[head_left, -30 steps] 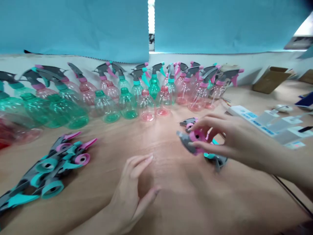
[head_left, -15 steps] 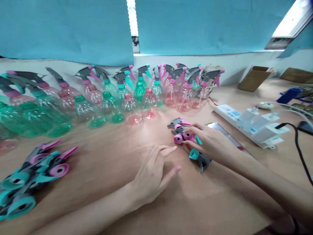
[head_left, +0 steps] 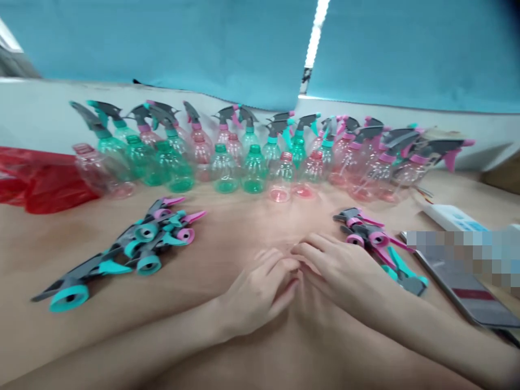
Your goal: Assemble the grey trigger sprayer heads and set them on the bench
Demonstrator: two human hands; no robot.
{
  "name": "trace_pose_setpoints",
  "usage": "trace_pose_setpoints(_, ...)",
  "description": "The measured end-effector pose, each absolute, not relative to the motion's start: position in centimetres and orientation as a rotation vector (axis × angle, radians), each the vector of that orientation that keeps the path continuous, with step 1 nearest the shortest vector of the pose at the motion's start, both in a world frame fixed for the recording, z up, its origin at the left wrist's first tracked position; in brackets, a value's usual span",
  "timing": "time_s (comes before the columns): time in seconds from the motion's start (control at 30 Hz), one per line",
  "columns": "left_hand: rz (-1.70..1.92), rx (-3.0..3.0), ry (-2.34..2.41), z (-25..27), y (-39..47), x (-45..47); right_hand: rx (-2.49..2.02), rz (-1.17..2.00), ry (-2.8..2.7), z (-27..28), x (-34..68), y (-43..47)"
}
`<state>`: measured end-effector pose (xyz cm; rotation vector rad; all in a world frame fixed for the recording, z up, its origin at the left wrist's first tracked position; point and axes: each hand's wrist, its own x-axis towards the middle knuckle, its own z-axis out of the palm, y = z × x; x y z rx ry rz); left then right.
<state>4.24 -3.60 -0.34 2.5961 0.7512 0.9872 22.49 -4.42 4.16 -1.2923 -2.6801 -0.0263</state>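
My left hand (head_left: 260,290) and my right hand (head_left: 339,271) meet over the middle of the table, their fingertips touching or almost touching. Both have bent fingers drawn together; anything between them is hidden. To the right of my right hand lies a small group of grey spray heads with pink collars (head_left: 368,235), and a teal and grey spray head (head_left: 408,279) sits close to its wrist. On the left lies a larger heap of teal, pink and grey spray heads (head_left: 148,238), apart from my left hand.
Along the back stand several clear green bottles (head_left: 254,170) and pink bottles (head_left: 281,176), many with spray heads on. A red plastic bag (head_left: 52,181) lies at left. At right are a phone (head_left: 463,281), a white power strip (head_left: 455,216) and a cardboard box (head_left: 504,170).
The view has swung left. My right hand has left the pink-collared spray heads and come beside my left hand. My left hand's outstretched fingers have bent inward.
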Motion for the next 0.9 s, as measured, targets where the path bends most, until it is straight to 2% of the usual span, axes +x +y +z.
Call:
trace_pose_setpoints(0.23,1.137,2.578,0.770,-0.3,-5.4,-2.2,-0.886,0.283,-2.754,3.3,13.9,1.0)
trace_pose_setpoints(0.37,1.132,2.589,0.713,-0.4,-6.7,-4.8,-0.832,0.307,-2.617,3.8,9.3,3.5)
trace_pose_setpoints(0.53,1.153,2.484,0.913,-0.3,-7.0,-8.0,-0.783,0.277,-2.496,4.5,5.4,3.7)
trace_pose_setpoints(0.9,1.186,2.468,1.081,-0.1,-7.2,-10.7,-0.476,0.259,-2.656,1.8,-0.4,6.4)
